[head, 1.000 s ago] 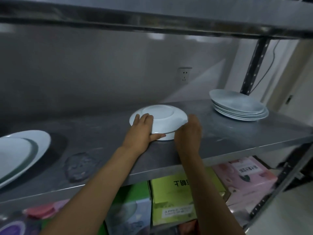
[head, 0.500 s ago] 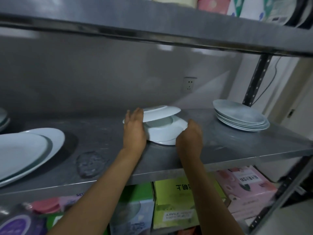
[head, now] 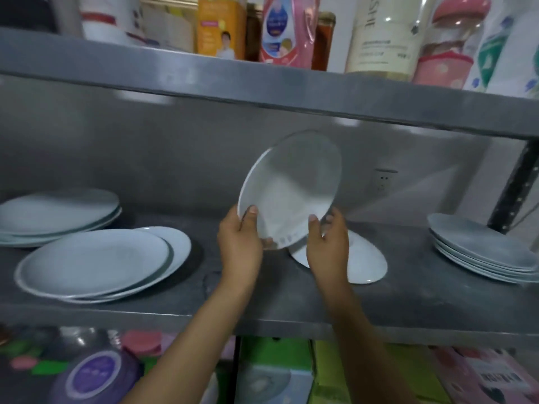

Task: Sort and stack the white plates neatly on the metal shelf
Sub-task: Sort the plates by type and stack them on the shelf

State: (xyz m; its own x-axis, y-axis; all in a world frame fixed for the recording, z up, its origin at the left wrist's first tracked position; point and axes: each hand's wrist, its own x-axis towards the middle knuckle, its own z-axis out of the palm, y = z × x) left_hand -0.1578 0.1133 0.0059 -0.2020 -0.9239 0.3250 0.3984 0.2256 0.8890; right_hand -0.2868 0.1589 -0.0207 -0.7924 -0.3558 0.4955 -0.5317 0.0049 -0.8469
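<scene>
I hold a white plate (head: 291, 191) tilted up on edge above the metal shelf (head: 291, 298), its inside facing me. My left hand (head: 240, 243) grips its lower left rim and my right hand (head: 328, 243) its lower right rim. Behind my right hand a second white plate (head: 364, 260) lies upside down on the shelf. On the left sits a stack of large white plates (head: 96, 260), with another stack of plates (head: 55, 214) behind it. A stack of smaller plates (head: 481, 249) stands at the right end.
The upper shelf (head: 291, 91) hangs low over the plates and carries bottles and boxes. A dark shelf post (head: 516, 185) stands at the back right. A wall socket (head: 383, 182) is on the back wall. Coloured boxes and jars fill the level below.
Both hands have lifted the top plate off the upside-down one and tipped it up to face me. The camera has tilted up and left, bringing the left stacks into view.
</scene>
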